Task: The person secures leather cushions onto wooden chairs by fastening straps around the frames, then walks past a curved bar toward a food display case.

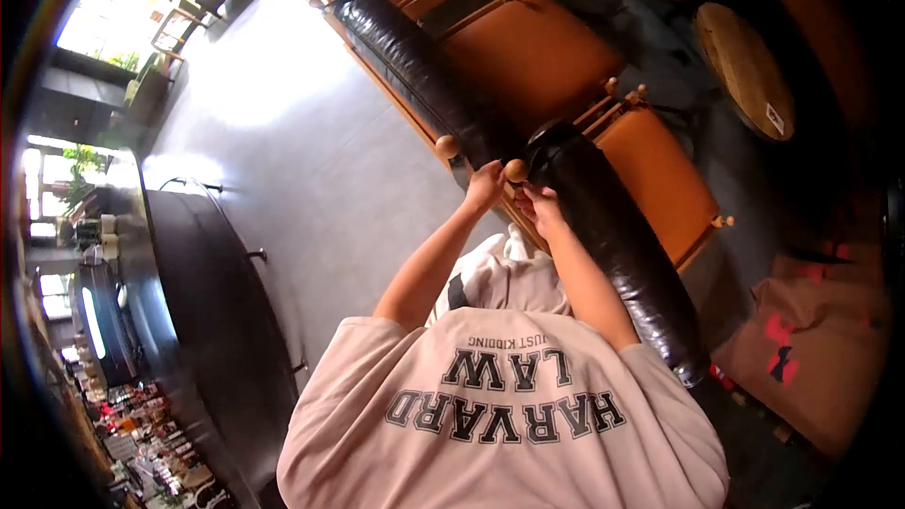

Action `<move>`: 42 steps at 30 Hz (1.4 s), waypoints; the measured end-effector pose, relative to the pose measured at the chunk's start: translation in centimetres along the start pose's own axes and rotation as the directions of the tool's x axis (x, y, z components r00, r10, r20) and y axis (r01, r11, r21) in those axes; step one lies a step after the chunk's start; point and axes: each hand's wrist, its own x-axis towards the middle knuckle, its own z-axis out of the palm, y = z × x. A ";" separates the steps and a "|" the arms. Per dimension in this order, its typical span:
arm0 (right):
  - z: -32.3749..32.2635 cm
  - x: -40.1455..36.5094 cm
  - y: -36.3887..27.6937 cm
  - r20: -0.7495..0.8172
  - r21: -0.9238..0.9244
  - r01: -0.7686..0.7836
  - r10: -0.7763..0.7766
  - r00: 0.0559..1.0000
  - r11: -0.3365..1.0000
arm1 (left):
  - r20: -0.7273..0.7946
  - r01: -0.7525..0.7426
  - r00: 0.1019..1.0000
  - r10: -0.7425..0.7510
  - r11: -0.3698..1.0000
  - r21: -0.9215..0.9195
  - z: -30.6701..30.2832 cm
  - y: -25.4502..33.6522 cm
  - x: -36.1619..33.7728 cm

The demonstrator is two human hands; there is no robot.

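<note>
My left hand (485, 186) is closed beside a round wooden knob (515, 171) on a chair frame, its fingertips near the knob's left side. My right hand (540, 209) is just below and right of the same knob, thumb and fingers drawn together in a pinch. What either hand grips is too small or hidden to tell. A second wooden knob (447, 146) stands to the upper left. Black padded back cushions (613, 236) run along the chairs on both sides of the knobs, the nearer one close to my right forearm.
Orange-brown seats (655, 184) with wooden frames lie beyond the cushions. Round wooden tables (745, 71) stand at the upper right. Grey floor (292, 132) stretches left toward a long dark counter-like surface (212, 292). A brown bag-like thing with red marks (811, 349) sits at right.
</note>
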 end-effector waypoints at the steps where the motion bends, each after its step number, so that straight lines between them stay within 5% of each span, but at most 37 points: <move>1: -0.1 0.0 0.2 0.011 0.040 0.009 -0.009 1.000 0.999 | -0.003 0.003 1.000 -0.003 1.000 -0.014 -0.2 0.3 -0.4; 9: -1.0 0.3 1.4 0.089 0.162 0.085 -0.101 0.991 0.983 | -0.042 -0.102 0.994 0.098 0.988 -0.116 0.9 -0.3 -0.9; 12: -0.4 -0.6 0.7 0.039 0.075 0.085 -0.088 0.995 0.994 | -0.081 0.008 0.996 -0.033 0.957 -0.288 1.7 -1.0 -1.6; 13: -0.2 -0.7 0.7 0.089 0.108 0.020 -0.030 0.996 0.994 | -0.170 0.015 0.983 -0.064 0.961 -0.275 1.0 0.7 -2.5; 15: -1.7 1.7 3.7 0.213 -0.021 -0.125 0.127 0.969 0.992 | -0.020 0.210 0.974 -0.226 0.931 -0.300 -0.1 1.4 -3.7; 16: -1.1 0.8 3.7 0.238 -0.220 -0.091 0.144 0.961 0.971 | -0.032 0.165 0.983 -0.181 0.947 -0.276 -1.0 2.5 -4.8; 17: 0.0 -0.3 4.4 0.268 -0.220 -0.060 0.119 0.956 0.974 | 0.048 0.216 0.976 -0.212 0.928 -0.302 -2.6 4.2 -6.0; 19: 0.9 -0.4 6.1 0.336 -0.335 -0.288 0.399 0.853 0.897 | -0.073 0.098 0.991 -0.114 0.975 -0.200 -3.0 1.6 -7.7; 20: 2.5 -0.7 5.5 0.228 -0.540 -0.357 0.541 0.810 0.762 | -0.087 0.126 0.985 -0.147 0.970 -0.206 -3.5 0.4 -8.8; 21: 3.6 -0.6 6.5 0.369 -0.592 -0.101 0.380 0.848 0.800 | -0.099 0.192 0.970 -0.222 0.948 -0.254 -4.4 0.4 -9.8; 22: 4.6 -0.1 7.0 0.407 -0.709 0.110 0.277 0.870 0.696 | -0.109 0.246 0.952 -0.286 0.926 -0.285 -5.4 0.0 -10.7; 23: 5.9 -0.3 6.6 0.482 -0.699 0.224 0.217 0.849 0.679 | -0.153 0.233 0.944 -0.291 0.920 -0.314 -5.2 -2.9 -11.4; 27: 12.0 -0.2 5.9 0.474 -0.715 0.227 0.220 0.852 0.661 | -0.165 0.367 0.837 -0.521 0.760 -0.537 -9.4 -5.0 -13.0; 34: 22.5 3.6 7.5 0.515 -0.800 0.340 0.277 0.811 0.494 | -0.181 0.310 0.879 -0.441 0.816 -0.487 -20.8 -9.2 -8.9; 42: 37.9 8.3 10.2 0.549 -0.777 0.399 0.215 0.808 0.488 | -0.207 0.268 0.915 -0.346 0.906 -0.328 -36.2 -15.0 -5.5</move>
